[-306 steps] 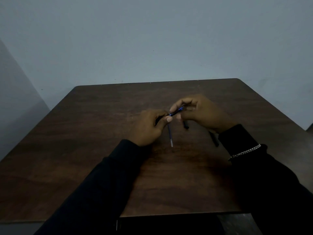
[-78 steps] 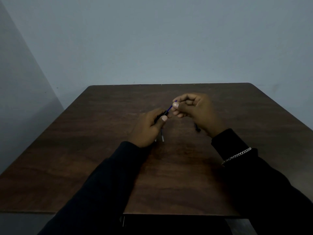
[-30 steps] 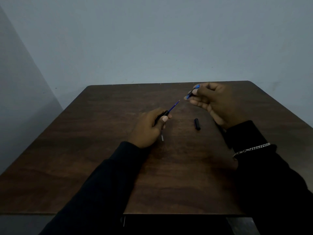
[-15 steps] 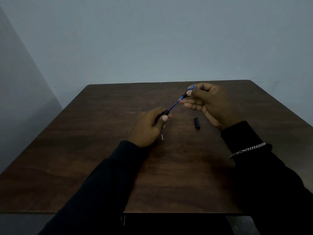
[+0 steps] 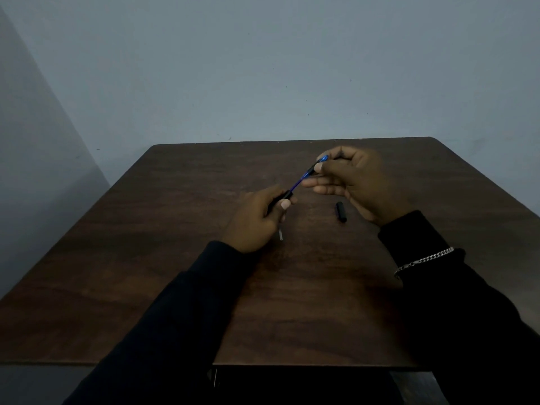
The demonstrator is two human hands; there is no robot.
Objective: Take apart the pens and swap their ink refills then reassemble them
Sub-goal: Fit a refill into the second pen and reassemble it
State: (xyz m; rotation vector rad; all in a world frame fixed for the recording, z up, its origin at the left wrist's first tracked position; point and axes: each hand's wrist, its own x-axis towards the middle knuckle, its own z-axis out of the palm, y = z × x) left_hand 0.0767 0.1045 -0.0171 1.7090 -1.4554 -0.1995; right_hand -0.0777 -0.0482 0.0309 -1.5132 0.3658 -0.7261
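Observation:
My left hand (image 5: 257, 219) grips a black pen barrel (image 5: 285, 196) above the table's middle, and a thin blue refill (image 5: 297, 185) sticks out of its far end. My right hand (image 5: 358, 182) pinches a small blue pen piece (image 5: 317, 165) between thumb and forefinger, slid over the refill's far tip. A short black pen part (image 5: 340, 211) lies on the table just below my right hand. A thin silvery refill end (image 5: 281, 235) shows on the table under my left hand; the remainder of it is hidden.
The dark brown wooden table (image 5: 146, 273) stands against a pale wall. Its near edge runs across the bottom of the view, and its right edge slants past my right sleeve, which carries a silver chain bracelet (image 5: 423, 260).
One second ago my right hand held the blue piece apart from the refill. It has come down and left, and the piece now sits on the refill's tip. My left hand has stayed put.

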